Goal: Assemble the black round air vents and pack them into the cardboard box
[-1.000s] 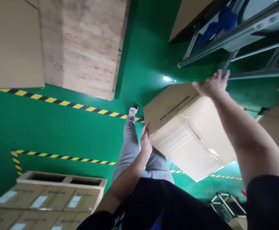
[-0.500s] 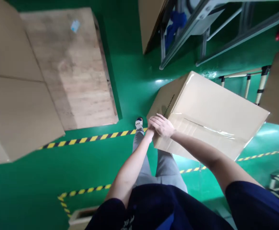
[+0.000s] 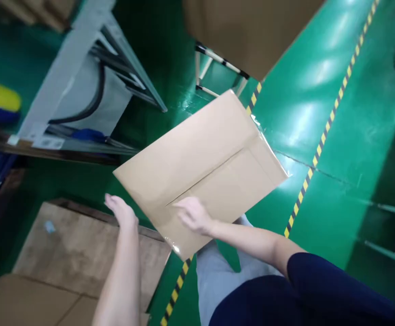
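A taped cardboard box [image 3: 214, 167] stands tilted across the middle of the head view, its top crossed by a straight seam. Over the top, near the left end of that seam, is my right hand [image 3: 194, 216]. It is a little blurred, with one finger stretched apart from the others and nothing held; whether it touches the cardboard I cannot tell. My left hand [image 3: 121, 211] is raised off the box, just beyond its left edge, with fingers extended and nothing in it. Clear tape shines at the box's right edge and lower corner.
A wooden board platform [image 3: 78, 244] lies at lower left, with more cardboard [image 3: 27, 299] in front of it. Grey metal framing [image 3: 71, 68] stands at upper left. Another large carton [image 3: 251, 31] is at the top, by a pipe rack [image 3: 214, 68]. Yellow-black tape [image 3: 314, 165] marks the green floor.
My hands were together on the box's left edge; now they are apart, the left off the box, the right over its top. The view has turned rightward, shifting the platform to lower left.
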The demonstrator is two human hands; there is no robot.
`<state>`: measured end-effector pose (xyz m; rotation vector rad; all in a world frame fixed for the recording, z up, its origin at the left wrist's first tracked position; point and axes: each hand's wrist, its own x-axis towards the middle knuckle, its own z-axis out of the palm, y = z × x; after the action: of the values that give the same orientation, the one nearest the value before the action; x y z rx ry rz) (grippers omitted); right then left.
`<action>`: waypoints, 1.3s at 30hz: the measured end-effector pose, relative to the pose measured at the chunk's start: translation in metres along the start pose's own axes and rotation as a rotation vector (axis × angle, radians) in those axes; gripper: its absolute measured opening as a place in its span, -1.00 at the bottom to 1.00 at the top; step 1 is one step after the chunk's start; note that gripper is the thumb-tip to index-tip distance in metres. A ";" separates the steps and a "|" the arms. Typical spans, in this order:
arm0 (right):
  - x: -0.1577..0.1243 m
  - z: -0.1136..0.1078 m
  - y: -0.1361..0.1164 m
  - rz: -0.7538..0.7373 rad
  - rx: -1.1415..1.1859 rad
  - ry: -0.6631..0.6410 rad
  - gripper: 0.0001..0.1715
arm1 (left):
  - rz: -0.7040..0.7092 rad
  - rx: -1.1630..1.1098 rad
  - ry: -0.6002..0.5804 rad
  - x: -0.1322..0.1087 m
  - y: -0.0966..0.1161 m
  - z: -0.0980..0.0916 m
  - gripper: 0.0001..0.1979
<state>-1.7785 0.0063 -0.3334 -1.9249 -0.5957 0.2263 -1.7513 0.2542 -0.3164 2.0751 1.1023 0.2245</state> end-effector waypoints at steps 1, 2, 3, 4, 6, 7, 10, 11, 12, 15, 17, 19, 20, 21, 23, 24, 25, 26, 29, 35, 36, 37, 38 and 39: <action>-0.013 -0.047 0.014 0.116 -0.011 0.149 -0.61 | 0.096 0.008 0.015 0.015 0.037 0.015 -0.40; -0.029 -0.093 0.032 0.278 -0.044 0.320 -0.64 | 0.228 0.013 -0.016 0.029 0.076 0.038 -0.42; -0.047 -0.136 0.051 0.448 -0.091 0.526 -0.67 | 0.382 0.016 -0.097 0.040 0.116 0.066 -0.44; -0.067 -0.174 0.070 0.614 -0.127 0.707 -0.67 | 0.534 0.023 -0.221 0.049 0.156 0.101 -0.45; -0.104 -0.228 0.105 0.889 -0.145 1.041 -0.61 | 0.711 0.059 -0.478 0.059 0.230 0.180 -0.40; -0.118 -0.244 0.118 0.982 -0.117 1.159 -0.57 | 0.724 0.085 -0.580 0.061 0.261 0.220 -0.34; -0.138 -0.261 0.144 1.095 0.061 1.307 -0.42 | 0.595 0.137 -0.832 0.059 0.328 0.321 -0.25; -0.136 -0.262 0.149 1.096 0.128 1.298 -0.37 | 0.539 0.145 -0.910 0.057 0.343 0.344 -0.29; -0.133 -0.262 0.152 1.091 0.194 1.269 -0.33 | 0.497 0.160 -0.985 0.054 0.354 0.362 -0.33; -0.117 -0.265 0.158 1.087 0.330 1.140 -0.27 | 0.403 0.265 -1.141 0.046 0.378 0.389 -0.30; -0.111 -0.270 0.161 1.098 0.334 1.087 -0.24 | 0.323 0.347 -1.182 0.042 0.390 0.395 -0.21; -0.110 -0.275 0.163 1.086 0.288 1.064 -0.23 | 0.260 0.409 -1.207 0.040 0.399 0.398 -0.17; -0.111 -0.278 0.165 1.070 0.268 1.053 -0.25 | 0.248 0.423 -1.215 0.040 0.402 0.400 -0.19; -0.113 -0.280 0.167 1.053 0.256 1.040 -0.27 | 0.248 0.429 -1.221 0.040 0.404 0.402 -0.23; -0.117 -0.284 0.171 1.023 0.250 1.020 -0.32 | 0.264 0.415 -1.233 0.042 0.404 0.404 -0.32; -0.119 -0.286 0.174 1.006 0.246 1.021 -0.35 | 0.267 0.400 -1.241 0.042 0.403 0.405 -0.36; -0.120 -0.288 0.177 0.987 0.247 1.026 -0.38 | 0.267 0.375 -1.250 0.043 0.401 0.405 -0.39; -0.120 -0.291 0.179 0.967 0.259 1.035 -0.41 | 0.266 0.336 -1.256 0.044 0.398 0.406 -0.41; -0.116 -0.299 0.185 0.933 0.391 1.031 -0.49 | 0.290 0.172 -1.198 0.047 0.391 0.409 -0.54; -0.109 -0.313 0.209 1.014 0.721 0.902 -0.55 | 0.299 0.139 -0.986 0.053 0.381 0.420 -0.59; -0.110 -0.313 0.216 1.033 0.770 0.857 -0.55 | 0.302 0.149 -0.961 0.054 0.380 0.421 -0.62; -0.112 -0.313 0.224 1.053 0.816 0.805 -0.53 | 0.313 0.165 -0.936 0.055 0.379 0.421 -0.66; -0.114 -0.313 0.232 1.073 0.848 0.750 -0.48 | 0.322 0.189 -0.910 0.055 0.378 0.420 -0.70; -0.115 -0.314 0.239 1.087 0.839 0.708 -0.41 | 0.321 0.222 -0.879 0.054 0.377 0.418 -0.67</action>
<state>-1.6745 -0.3801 -0.4280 -1.1714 0.9336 0.3638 -1.2809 -0.0584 -0.3549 2.1686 0.2646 -0.6343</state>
